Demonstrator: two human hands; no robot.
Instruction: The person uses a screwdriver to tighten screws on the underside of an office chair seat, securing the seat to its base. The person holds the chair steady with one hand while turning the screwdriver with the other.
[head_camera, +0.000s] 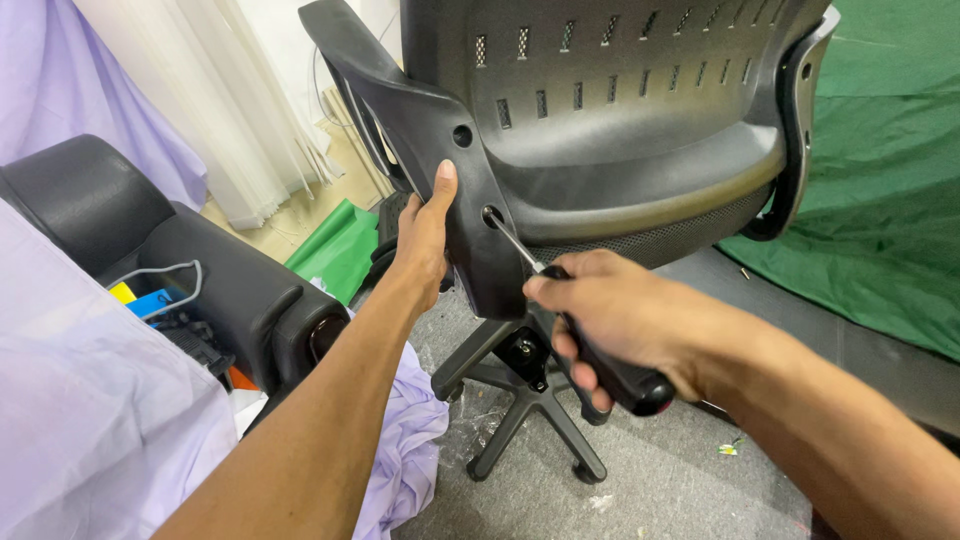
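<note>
Right hand (625, 320) is clamped around a black-handled screwdriver (590, 330), its tip seated in a hole of the black armrest bracket (455, 150). Left hand (425, 235) grips that bracket's edge on the office chair (620, 110), beyond.
</note>
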